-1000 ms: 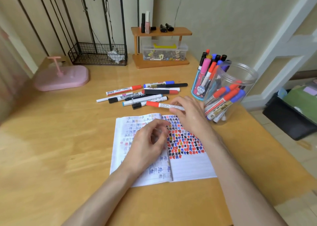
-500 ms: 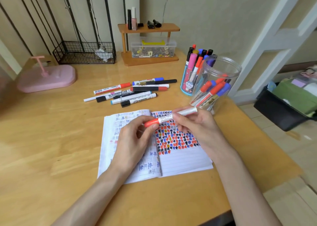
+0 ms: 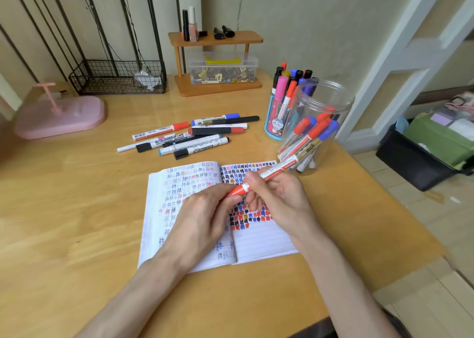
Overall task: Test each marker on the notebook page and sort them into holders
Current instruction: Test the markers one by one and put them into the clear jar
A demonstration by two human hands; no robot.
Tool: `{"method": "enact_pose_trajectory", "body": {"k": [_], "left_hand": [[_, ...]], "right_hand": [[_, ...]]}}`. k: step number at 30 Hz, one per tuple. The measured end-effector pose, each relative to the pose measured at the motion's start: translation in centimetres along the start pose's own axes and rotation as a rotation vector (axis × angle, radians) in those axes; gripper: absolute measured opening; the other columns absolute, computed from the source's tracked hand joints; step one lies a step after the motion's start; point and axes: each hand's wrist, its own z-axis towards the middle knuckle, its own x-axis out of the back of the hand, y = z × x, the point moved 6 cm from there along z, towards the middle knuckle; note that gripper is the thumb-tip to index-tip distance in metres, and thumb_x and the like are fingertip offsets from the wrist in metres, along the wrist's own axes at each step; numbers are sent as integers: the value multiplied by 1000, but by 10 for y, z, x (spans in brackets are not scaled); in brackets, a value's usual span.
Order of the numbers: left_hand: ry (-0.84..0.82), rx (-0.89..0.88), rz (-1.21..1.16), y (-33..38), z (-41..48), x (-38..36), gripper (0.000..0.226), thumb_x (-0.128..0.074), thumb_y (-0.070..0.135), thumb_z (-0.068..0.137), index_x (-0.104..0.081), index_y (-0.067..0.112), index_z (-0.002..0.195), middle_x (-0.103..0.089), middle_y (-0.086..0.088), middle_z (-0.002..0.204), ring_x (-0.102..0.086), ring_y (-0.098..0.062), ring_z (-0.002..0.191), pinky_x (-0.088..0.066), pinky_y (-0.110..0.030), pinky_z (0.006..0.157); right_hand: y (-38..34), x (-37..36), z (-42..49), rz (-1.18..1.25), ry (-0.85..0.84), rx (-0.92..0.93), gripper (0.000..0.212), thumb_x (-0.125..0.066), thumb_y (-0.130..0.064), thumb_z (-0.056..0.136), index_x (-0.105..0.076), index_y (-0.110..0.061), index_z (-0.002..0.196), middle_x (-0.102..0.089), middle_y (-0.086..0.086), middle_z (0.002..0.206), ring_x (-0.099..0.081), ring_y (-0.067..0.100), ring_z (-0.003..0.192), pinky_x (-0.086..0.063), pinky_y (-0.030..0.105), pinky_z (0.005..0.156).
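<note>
Head view: you hold a red-capped marker [image 3: 266,177] printed "MARKER" over the notebook [image 3: 261,242].
Your right hand [image 3: 279,199] curls its fingers round the barrel; your left hand [image 3: 202,219] pinches the cap. At 12 o'clock, loose markers [image 3: 195,138], one reading "WHITEBOARD MARKER", lie on the wooden bench [image 3: 77,209]; a clear jar [image 3: 320,122] stands at 2.

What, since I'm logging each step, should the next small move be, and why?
Probably pull the cap off: the left hand pinches the red cap of the marker, the right hand grips its barrel, and it hovers capped above the notebook, untested.
</note>
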Motion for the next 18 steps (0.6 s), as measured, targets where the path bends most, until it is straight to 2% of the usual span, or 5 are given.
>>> {"method": "enact_pose_trajectory", "body": {"k": [3, 5, 9, 13, 18], "left_hand": [[-28, 5, -29, -1, 1, 0, 21, -50, 32, 110, -68, 27, 104, -57, 20, 73, -54, -5, 66, -38, -17, 63], [-63, 8, -33, -2, 1, 0, 24, -47, 35, 110, -67, 26, 101, -54, 13, 69, -52, -10, 64, -39, -23, 62], [-95, 18, -52, -3, 1, 2, 22, -49, 31, 110, -67, 25, 99, -52, 11, 66, -50, -11, 61, -39, -22, 60], [-42, 19, -27, -4, -1, 4, 22, -50, 38, 108, -69, 28, 106, -63, 12, 76, -60, -10, 71, -46, -23, 68], [-14, -3, 78, -2, -4, 6, 25, -51, 44, 106, -69, 28, 113, -65, 18, 89, -58, -1, 80, -42, -16, 73]], "right_hand": [[1, 2, -2, 6, -3, 2, 32, -64, -19, 101, -68, 9, 85, -67, 12, 67, -59, 20, 58, -49, 26, 57], [0, 2, -3, 8, -13, 10, 26, -64, -16, 101, -69, 6, 90, -67, 11, 68, -59, 18, 59, -50, 25, 58], [-2, 0, -4, 20, -24, 32, 21, -64, -19, 100, -71, -3, 90, -67, 10, 68, -59, 17, 59, -50, 25, 59], [-1, -4, -5, 44, 7, 10, 31, -64, -19, 101, -67, 7, 83, -66, 11, 68, -57, 18, 57, -48, 23, 56], [0, -5, -6, 57, 63, 8, 27, -69, -23, 96, -63, -7, 75, -65, 10, 64, -53, 18, 49, -42, 21, 50]]}}
